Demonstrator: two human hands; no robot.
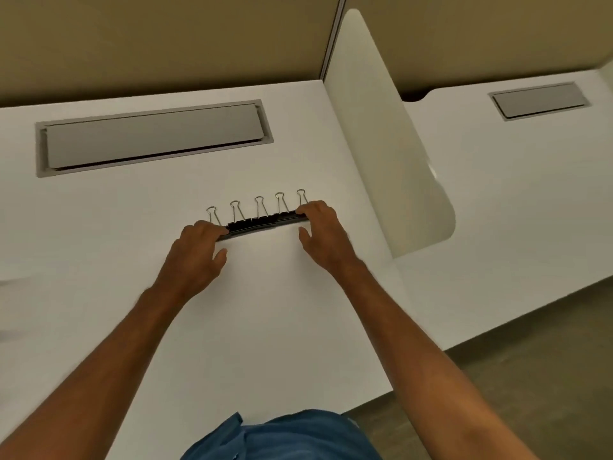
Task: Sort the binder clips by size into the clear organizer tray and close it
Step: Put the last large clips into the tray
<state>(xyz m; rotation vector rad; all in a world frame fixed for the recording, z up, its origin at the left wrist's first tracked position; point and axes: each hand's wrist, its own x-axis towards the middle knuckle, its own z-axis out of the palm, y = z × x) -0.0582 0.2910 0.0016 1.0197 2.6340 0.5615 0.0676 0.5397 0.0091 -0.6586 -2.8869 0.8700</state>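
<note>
Lying on the white desk (pixel 265 310), in front of the grey hatch (pixel 154 137): 1 row of 5 black clips (pixel 262 220), side by side and touching, wire handles standing up and tilted toward the hatch. They sit along a thin dark strip (pixel 232 234); whether this is the tray's edge or something the clips bite onto cannot be told, and no clear tray is otherwise made out. Left hand (pixel 195 254): fingers curled over the row's left end, touching the strip, thumb free below. Right hand (pixel 321 227): fingers curled over the right end, covering part of the last clip, thumb spread off it. Handling, judged: clips light, rigid spring steel, smooth painted bodies likely slippery; wire loops pivot, so a poor grip point. Best hold: pinch each black body across its flat sides, or squeeze both loops together to open it. All 5 look similar in size from this view. Right of hatch: cream divider (pixel 381 134).
</note>
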